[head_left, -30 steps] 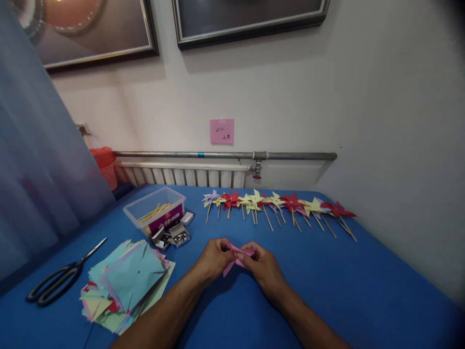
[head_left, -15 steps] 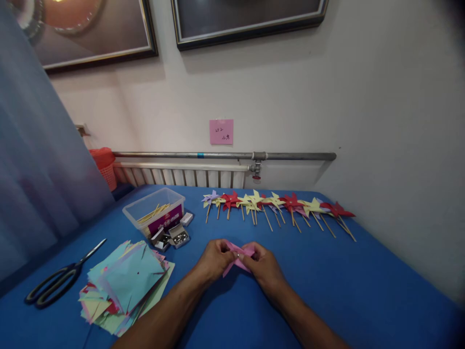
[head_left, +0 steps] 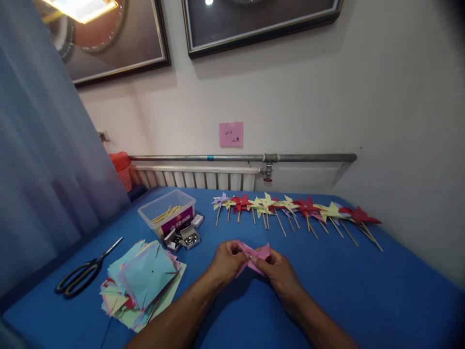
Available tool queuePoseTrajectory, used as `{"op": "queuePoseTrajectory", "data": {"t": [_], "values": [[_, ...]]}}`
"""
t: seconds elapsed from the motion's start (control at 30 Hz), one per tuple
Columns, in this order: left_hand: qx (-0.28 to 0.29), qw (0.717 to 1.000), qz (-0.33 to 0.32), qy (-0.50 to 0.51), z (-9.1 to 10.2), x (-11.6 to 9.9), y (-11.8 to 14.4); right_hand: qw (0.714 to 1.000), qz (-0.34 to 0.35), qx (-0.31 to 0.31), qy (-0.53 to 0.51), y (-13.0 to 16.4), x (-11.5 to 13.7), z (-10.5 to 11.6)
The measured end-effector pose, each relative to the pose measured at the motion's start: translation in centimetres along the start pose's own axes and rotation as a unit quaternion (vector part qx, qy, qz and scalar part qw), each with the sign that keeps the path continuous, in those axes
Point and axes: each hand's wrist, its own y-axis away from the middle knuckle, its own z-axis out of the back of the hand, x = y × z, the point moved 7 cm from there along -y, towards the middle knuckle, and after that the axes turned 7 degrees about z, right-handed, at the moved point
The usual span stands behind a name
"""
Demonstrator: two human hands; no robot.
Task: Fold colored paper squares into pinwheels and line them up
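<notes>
Between both hands, just above the blue tabletop, is a pink paper pinwheel (head_left: 262, 251) with its blades folded inward. My left hand (head_left: 227, 261) pinches its left side, thumb near the centre. On the right side, my right hand (head_left: 279, 271) grips it between thumb and fingers. A small shiny pushpin head shows at the middle, by the thumb tips. Whether a stick is behind the paper is hidden. Beyond the hands lies a row of finished pinwheels (head_left: 267, 203) in red, yellow and purple on wooden sticks.
A clear plastic box (head_left: 156, 201) holds wooden sticks. Beside it sit small boxes of pushpins (head_left: 190, 237). A pile of cut coloured paper squares (head_left: 152, 274) lies left of my forearm, with black-handled scissors (head_left: 85, 274) farther left. A pipe (head_left: 232, 158) runs along the wall.
The view has shifted left, so everything appears farther right. The pink pinwheel's right blade now stands up more visibly above my right fingers. Both hands keep their hold.
</notes>
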Motion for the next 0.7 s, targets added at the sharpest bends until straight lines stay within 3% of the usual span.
{"op": "queuePoseTrajectory", "data": {"t": [0.13, 0.27, 0.37, 0.47, 0.53, 0.6, 0.7], "values": [[-0.049, 0.998, -0.039, -0.032, 1.6, -2.1, 0.4, 1.0, -0.005, -0.013, 0.006, 0.2, 0.2, 0.4], [-0.169, 0.962, -0.137, -0.165, 5.8, -7.2, 2.2, 0.999, -0.01, -0.028, 0.028, -0.2, 0.0, 0.7], [-0.27, 0.898, -0.152, -0.311, 10.8, -11.4, 2.7, 0.999, -0.009, -0.032, 0.028, -0.4, 0.0, 0.7], [-0.361, 0.795, -0.084, -0.48, 16.5, -14.2, 1.5, 0.999, -0.012, -0.036, 0.016, -0.4, 0.2, 0.4], [-0.343, 0.742, 0.028, -0.575, 19.9, -14.2, -0.4, 0.999, -0.013, -0.034, 0.008, -0.4, 0.4, 0.2], [-0.318, 0.738, 0.068, -0.592, 22.2, -13.8, -1.9, 0.999, -0.014, -0.028, 0.011, -0.3, 0.6, 0.1], [-0.276, 0.756, 0.069, -0.589, 23.4, -13.2, -3.5, 0.999, -0.014, -0.018, 0.024, -0.1, 0.8, 0.0]]}}
